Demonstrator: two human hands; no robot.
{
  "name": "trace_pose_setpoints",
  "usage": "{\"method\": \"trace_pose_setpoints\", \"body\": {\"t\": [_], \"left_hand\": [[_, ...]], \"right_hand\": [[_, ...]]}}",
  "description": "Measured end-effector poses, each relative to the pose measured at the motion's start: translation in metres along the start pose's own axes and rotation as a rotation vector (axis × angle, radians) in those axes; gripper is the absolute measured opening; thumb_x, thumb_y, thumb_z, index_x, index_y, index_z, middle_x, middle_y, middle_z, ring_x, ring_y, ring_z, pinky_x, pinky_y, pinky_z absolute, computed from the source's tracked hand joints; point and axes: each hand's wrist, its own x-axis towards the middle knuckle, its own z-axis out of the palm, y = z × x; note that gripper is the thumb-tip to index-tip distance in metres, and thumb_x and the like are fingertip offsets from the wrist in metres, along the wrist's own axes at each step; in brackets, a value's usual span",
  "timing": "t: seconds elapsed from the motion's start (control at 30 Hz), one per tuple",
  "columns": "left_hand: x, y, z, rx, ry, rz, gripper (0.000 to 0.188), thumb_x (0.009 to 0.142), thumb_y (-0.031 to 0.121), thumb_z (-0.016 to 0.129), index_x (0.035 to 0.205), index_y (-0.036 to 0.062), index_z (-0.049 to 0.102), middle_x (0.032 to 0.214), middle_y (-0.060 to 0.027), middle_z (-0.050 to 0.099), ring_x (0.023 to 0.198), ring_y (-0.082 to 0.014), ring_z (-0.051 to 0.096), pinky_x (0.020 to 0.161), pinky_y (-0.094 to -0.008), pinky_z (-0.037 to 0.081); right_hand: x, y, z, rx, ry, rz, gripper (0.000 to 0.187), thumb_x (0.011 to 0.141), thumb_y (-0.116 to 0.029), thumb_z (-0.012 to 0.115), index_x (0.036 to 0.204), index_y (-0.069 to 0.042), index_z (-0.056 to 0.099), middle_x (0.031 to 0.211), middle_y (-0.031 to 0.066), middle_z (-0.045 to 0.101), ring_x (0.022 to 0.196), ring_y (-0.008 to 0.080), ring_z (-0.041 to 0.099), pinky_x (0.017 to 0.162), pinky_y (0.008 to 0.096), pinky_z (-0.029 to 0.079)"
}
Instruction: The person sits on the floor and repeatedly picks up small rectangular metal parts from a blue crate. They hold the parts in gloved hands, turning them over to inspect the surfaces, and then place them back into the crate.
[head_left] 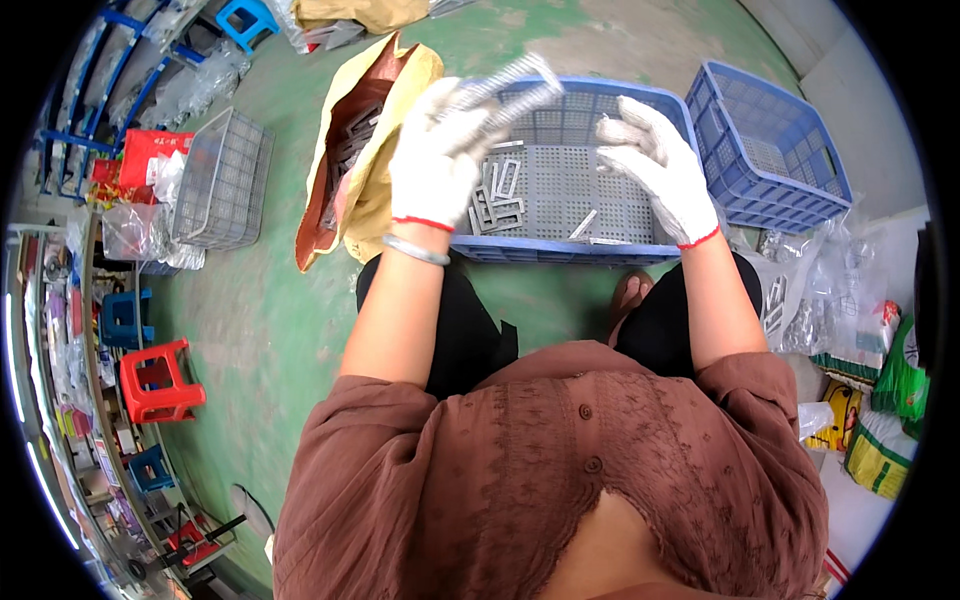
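My left hand (432, 165), in a white knit glove with a red cuff, is closed round a grey rectangular metal frame piece (520, 92). Motion blurs the piece, so I cannot tell whether it is one or several together. It hovers over the left side of a blue plastic crate (560, 248). My right hand (658, 165), gloved likewise, is over the crate's right side with fingers apart and nothing in them. Inside the crate, several similar slotted metal pieces (508, 180) lie mostly at the left. To the left, an open yellow sack (418, 62) contains more metal pieces (355, 140).
Another blue crate (770, 190) stands at the right, beside clear plastic bags (830, 270). A grey wire-like basket (225, 185) and a red stool (160, 382) are at the left on the green floor. Loaded shelves (75, 330) line the left edge.
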Motion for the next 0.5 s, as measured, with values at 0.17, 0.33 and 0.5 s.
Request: {"method": "trace_pose_setpoints", "body": {"t": [0.17,0.33,0.5], "left_hand": [[0.041,0.041,-0.056,-0.192,0.039,0.316,0.025,0.090,-0.005,0.057,0.115,-0.0089,0.058,0.126,-0.0205,0.058,0.118,-0.0338,0.057,0.108,-0.0472,0.048],[0.059,0.044,-0.113,0.497,0.237,0.279,0.040,0.096,0.003,0.058,0.133,-0.0090,0.049,0.128,-0.0190,0.056,0.115,-0.0279,0.056,0.105,-0.0430,0.046],[0.042,0.044,-0.093,0.548,0.329,0.482,0.051,0.092,0.001,0.058,0.139,0.0011,0.039,0.127,-0.0216,0.058,0.116,-0.0291,0.060,0.096,-0.0341,0.052]], "right_hand": [[0.000,0.003,0.002,-0.021,-0.005,0.042,0.057,0.091,-0.002,0.065,0.143,0.002,0.042,0.126,0.0223,0.060,0.104,0.0260,0.066,0.088,0.0375,0.056],[0.002,0.003,0.005,-0.083,0.020,0.105,0.058,0.089,-0.002,0.068,0.142,0.002,0.043,0.124,0.0199,0.061,0.100,0.0225,0.065,0.084,0.0358,0.056],[0.004,0.007,0.001,-0.142,-0.003,0.166,0.057,0.090,-0.005,0.067,0.142,0.001,0.044,0.122,0.0169,0.061,0.103,0.0210,0.064,0.085,0.0340,0.055]]}}
